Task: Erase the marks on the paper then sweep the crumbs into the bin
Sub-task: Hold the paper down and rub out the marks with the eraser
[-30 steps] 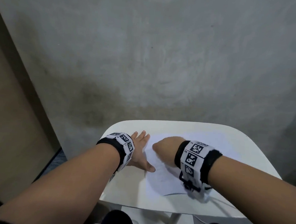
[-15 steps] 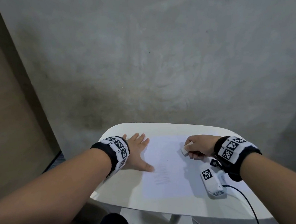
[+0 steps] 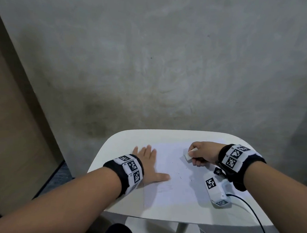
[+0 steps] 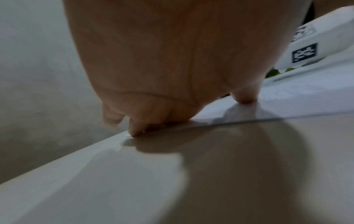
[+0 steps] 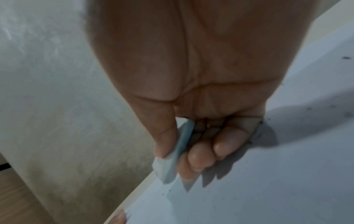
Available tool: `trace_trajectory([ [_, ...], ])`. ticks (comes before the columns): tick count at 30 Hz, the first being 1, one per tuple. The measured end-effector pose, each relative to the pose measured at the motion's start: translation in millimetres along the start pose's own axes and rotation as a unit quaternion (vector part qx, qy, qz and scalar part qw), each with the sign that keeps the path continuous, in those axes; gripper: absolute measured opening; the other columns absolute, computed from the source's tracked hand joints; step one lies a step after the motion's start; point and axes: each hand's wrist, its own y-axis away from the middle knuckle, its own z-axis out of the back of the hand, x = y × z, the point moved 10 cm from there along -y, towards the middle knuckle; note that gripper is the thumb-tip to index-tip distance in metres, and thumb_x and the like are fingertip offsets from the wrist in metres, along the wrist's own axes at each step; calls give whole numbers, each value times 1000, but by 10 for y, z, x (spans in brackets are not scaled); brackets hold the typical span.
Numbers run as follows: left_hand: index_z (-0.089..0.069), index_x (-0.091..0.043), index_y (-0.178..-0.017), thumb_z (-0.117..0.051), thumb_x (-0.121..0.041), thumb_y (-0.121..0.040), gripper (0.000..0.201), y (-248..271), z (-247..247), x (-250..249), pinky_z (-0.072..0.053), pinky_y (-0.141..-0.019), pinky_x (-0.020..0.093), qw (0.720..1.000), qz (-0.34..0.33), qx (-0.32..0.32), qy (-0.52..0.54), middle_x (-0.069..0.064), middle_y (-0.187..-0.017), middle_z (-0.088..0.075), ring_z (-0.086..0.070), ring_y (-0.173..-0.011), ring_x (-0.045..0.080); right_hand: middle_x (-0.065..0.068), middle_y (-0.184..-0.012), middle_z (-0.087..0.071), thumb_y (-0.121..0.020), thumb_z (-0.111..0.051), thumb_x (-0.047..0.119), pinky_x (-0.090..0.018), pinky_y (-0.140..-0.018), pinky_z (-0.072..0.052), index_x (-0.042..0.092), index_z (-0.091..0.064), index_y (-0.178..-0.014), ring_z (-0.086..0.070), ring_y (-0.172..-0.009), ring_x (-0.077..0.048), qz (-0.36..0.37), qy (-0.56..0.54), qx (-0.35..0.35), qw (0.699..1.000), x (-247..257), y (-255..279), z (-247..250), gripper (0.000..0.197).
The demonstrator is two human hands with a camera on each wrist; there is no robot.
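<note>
A white sheet of paper [image 3: 171, 172] lies on the small white table [image 3: 123, 138]. Faint pencil marks [image 3: 165, 188] show near its front left part, and a few dark crumbs [image 3: 180, 175] are scattered mid-sheet. My left hand [image 3: 146, 162] lies flat with straight fingers on the paper's left edge, thumb [image 3: 161, 177] spread onto the sheet. My right hand [image 3: 200, 152] pinches a white eraser [image 3: 189, 154] between thumb and fingers at the far right of the paper [image 5: 249, 189]; the eraser [image 5: 172, 159] points down towards the sheet. No bin is in view.
The grey wall [image 3: 152, 62] stands right behind the table. A brown panel [image 3: 10, 126] is at the left. The right wrist's white camera unit [image 3: 215, 189] hangs over the table's right side, with a black cable [image 3: 251, 208] trailing off the front edge.
My right hand with the eraser has moved from the middle of the paper to its far right part. The left hand has stayed flat on the left edge.
</note>
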Motion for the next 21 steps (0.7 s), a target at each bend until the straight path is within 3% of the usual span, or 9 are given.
trace_trajectory([
  [2,19,-16,-154,-22,-87,-82,109,64,-52,-225,8,-121,46,998,-61,11,-6,8,-160,26,18,-149,23,-5,-66,-61,-98,-45,8,-19,-47,-41,10,-49,-85,-53,-54,-15,1,17,2,1000,9,-4,-10,14],
  [5,18,-23,-154,-22,-77,-90,93,241,-55,-693,10,-120,44,974,-222,32,-24,0,-159,27,19,-149,15,-6,-63,-60,-98,-44,6,-22,-47,-38,10,-47,-84,-51,-51,-15,8,4,-4,1000,7,-9,-9,16],
  [6,18,-23,-154,-22,-75,-92,90,247,-18,-699,12,-119,44,970,-239,29,-16,-3,-159,27,19,-149,13,-6,-62,-60,-98,-44,6,-23,-47,-37,10,-47,-83,-50,-51,-16,10,-2,-7,1000,1,-9,-2,16],
  [9,21,-22,-153,-29,-82,-85,104,41,88,-211,9,-121,43,990,-142,-9,24,-6,-157,28,20,-148,12,-6,-58,-60,-97,-46,10,-25,-48,-36,12,-49,-84,-47,-51,-20,6,7,-2,1000,-11,-3,8,14],
  [11,21,-20,-153,-41,-84,-79,116,-36,22,116,7,-121,43,996,-77,12,33,-5,-159,28,21,-148,11,-2,-53,-56,-95,-50,13,-23,-47,-35,16,-53,-84,-44,-47,-19,3,51,3,999,67,16,7,12],
  [15,21,-19,-153,-57,-79,-75,126,-86,-6,197,6,-121,46,996,-81,37,30,-2,-160,28,20,-148,13,7,-63,-56,-90,-58,15,-19,-50,-39,22,-61,-87,-46,-51,-9,82,134,-45,987,637,45,-4,8],
  [18,18,-20,-154,-59,-79,-73,127,-147,48,200,3,-121,50,996,-81,21,27,-1,-162,24,17,-149,15,9,-82,-63,-90,-60,22,-19,-62,-41,21,-66,-95,-53,-64,-4,135,213,-38,967,1020,52,-197,9],
  [21,20,-26,-154,-59,-83,-68,130,-212,49,222,2,-120,54,996,-84,13,27,-3,-162,23,17,-149,14,2,-107,-62,-90,-58,19,-25,-80,-42,17,-62,-113,-58,-96,-16,134,369,-43,919,1141,-17,-402,24],
])
